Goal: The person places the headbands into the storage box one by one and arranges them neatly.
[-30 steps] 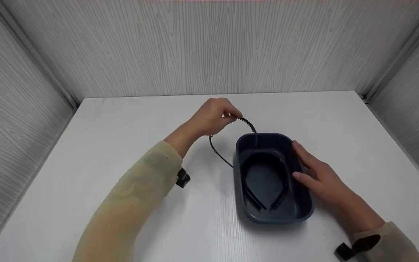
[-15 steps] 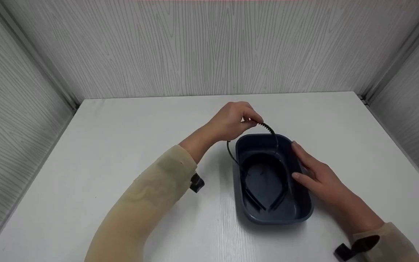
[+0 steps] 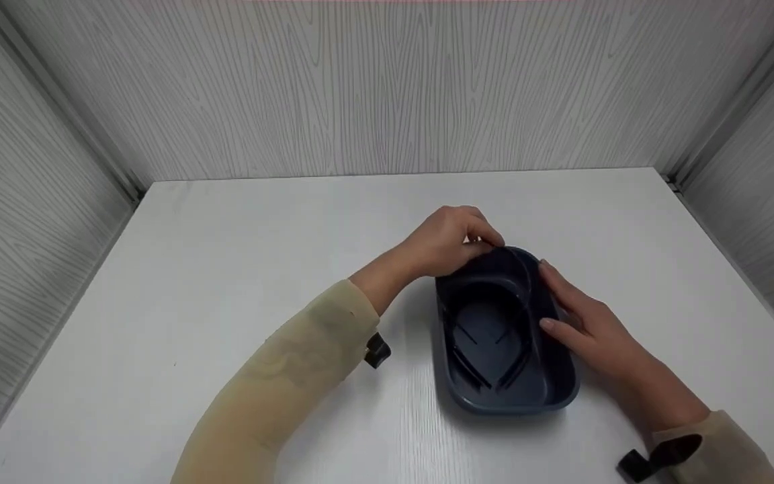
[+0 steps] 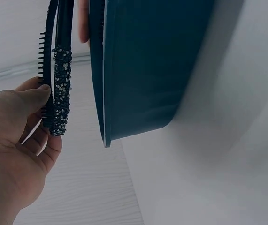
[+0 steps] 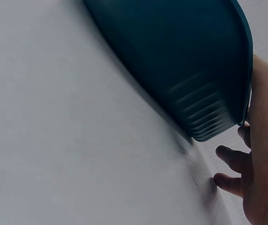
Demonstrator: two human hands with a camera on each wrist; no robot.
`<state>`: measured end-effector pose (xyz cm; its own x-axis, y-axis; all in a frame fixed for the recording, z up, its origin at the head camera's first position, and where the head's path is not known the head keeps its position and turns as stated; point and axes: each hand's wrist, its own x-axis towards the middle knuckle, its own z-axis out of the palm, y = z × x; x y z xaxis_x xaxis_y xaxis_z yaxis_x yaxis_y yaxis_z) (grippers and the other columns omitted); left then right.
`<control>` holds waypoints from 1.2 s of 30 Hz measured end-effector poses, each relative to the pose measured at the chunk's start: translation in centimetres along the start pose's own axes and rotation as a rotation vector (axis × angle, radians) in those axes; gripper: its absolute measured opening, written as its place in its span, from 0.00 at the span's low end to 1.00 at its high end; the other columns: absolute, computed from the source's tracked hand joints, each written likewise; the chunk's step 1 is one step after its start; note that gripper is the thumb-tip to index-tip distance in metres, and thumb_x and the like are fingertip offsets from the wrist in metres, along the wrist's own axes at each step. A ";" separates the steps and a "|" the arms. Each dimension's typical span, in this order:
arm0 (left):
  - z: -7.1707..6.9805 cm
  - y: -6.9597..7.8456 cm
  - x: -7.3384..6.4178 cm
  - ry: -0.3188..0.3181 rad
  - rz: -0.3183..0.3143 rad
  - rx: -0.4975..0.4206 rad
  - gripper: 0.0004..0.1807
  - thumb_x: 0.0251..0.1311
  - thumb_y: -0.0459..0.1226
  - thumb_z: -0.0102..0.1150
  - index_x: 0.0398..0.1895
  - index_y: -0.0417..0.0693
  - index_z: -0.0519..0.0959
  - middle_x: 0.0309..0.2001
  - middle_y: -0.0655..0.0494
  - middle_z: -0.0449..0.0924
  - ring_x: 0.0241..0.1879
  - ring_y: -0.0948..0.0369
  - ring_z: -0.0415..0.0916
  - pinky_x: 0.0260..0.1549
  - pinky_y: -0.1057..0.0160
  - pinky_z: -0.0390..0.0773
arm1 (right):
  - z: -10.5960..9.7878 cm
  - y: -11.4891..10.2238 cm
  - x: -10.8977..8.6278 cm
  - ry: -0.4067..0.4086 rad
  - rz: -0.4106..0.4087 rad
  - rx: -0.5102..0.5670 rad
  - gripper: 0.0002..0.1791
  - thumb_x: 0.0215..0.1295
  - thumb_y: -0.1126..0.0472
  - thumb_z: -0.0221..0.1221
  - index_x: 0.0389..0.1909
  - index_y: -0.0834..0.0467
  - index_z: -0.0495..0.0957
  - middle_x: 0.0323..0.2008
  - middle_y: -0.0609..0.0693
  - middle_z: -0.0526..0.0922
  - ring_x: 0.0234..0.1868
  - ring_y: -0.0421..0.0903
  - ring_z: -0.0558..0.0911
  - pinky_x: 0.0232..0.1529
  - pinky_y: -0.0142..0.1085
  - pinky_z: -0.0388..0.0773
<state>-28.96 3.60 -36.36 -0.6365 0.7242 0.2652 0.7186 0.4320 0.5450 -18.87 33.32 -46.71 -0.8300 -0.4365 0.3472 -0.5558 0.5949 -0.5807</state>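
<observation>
My left hand (image 3: 451, 242) pinches a black headband (image 4: 61, 91) between thumb and fingers at the far rim of a dark blue plastic bin (image 3: 504, 409). In the left wrist view, a toothed strip runs beside a strip studded with glittery stones. The held headband's ends reach down into the bin. Another black headband (image 3: 473, 371) lies on the bin's floor, its tips toward the near end. At the bin's right side, my right hand (image 3: 598, 336) holds the rim, thumb over the edge. Its other fingers are mostly hidden in the head view.
The bin stands on a white table (image 3: 259, 228), right of the middle. Pale wood-grain panels (image 3: 387, 87) enclose the table at the back and both sides. Dark wrist mounts (image 3: 378, 350) stick out from both sleeves.
My left hand has moved right and down, bringing the held headband from beside the bin to over it and lowering its ends inside. The right hand and the bin have stayed put.
</observation>
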 end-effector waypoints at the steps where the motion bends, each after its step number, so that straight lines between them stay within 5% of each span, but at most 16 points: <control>1: 0.2 0.0 0.0 -0.001 0.002 0.000 0.11 0.75 0.34 0.64 0.53 0.50 0.91 0.51 0.56 0.87 0.54 0.62 0.82 0.55 0.69 0.77 | 0.0 0.0 0.0 0.001 -0.002 0.000 0.44 0.75 0.62 0.62 0.86 0.51 0.52 0.84 0.48 0.55 0.82 0.41 0.55 0.75 0.23 0.51; 36: 3.7 0.0 -0.9 -0.074 0.024 0.004 0.11 0.74 0.33 0.66 0.53 0.49 0.91 0.50 0.56 0.88 0.55 0.63 0.82 0.56 0.75 0.74 | -0.1 -0.1 -0.1 -0.032 0.037 0.011 0.45 0.77 0.61 0.62 0.87 0.47 0.49 0.84 0.45 0.53 0.83 0.42 0.55 0.75 0.22 0.51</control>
<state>-27.32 4.93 -39.56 -0.5966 0.7722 0.2186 0.7346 0.4159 0.5360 -18.72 33.36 -46.60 -0.8479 -0.4359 0.3017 -0.5241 0.6037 -0.6007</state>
